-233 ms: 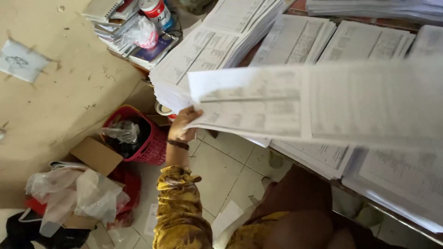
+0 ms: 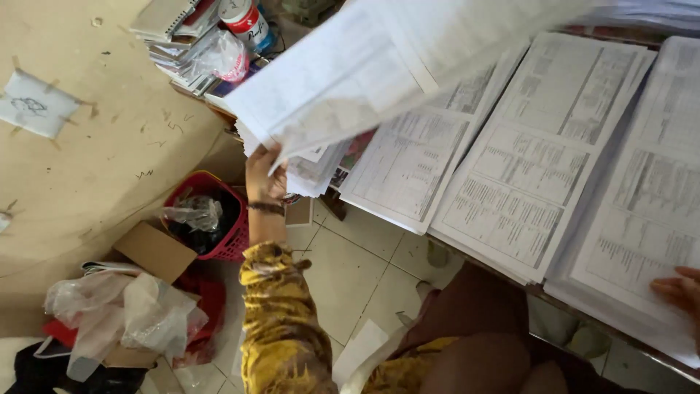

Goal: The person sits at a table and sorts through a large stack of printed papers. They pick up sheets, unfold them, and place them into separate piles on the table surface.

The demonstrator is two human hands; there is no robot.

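Observation:
My left hand (image 2: 264, 177), in a yellow patterned sleeve with a dark wristband, grips the corner of a large printed paper sheet (image 2: 350, 87) and holds it lifted over the table's left end. Under it lies a thick stack of similar sheets (image 2: 313, 171). My right hand (image 2: 679, 290) rests with its fingers on the near edge of the rightmost paper stack (image 2: 642, 219). More stacks of printed sheets (image 2: 525, 160) lie side by side across the table.
A red basket (image 2: 232, 241) with dark plastic bags stands on the tiled floor by the beige wall. A cardboard box (image 2: 154, 252) and crumpled plastic (image 2: 124, 310) lie beside it. Notebooks (image 2: 171, 22) and a red-and-white can (image 2: 244, 22) sit at the table's far left.
The lifted sheet has swung up and to the left, uncovering the stacks on the table. My right hand has come into view at the right edge.

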